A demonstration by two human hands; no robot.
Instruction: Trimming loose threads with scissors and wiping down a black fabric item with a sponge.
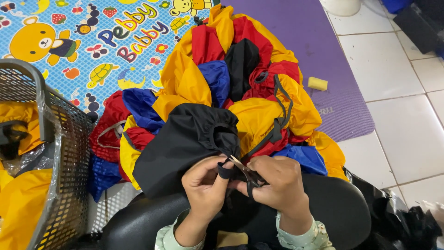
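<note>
Tiled floor (pile of fabric); left hand and right hand pinch black strap.

My one camera sits on my head and looks steeply down and slightly ahead, close over my left hand and right hand near the bottom edge, with the play mat far left.

I see a floor of white tiles with grey joints, evenly lit. A purple mat lies across it, touching a blue play mat printed with bears, turtles and fruit. At the left edge stands a grey mesh basket, and a white tub sits at the top.
</note>
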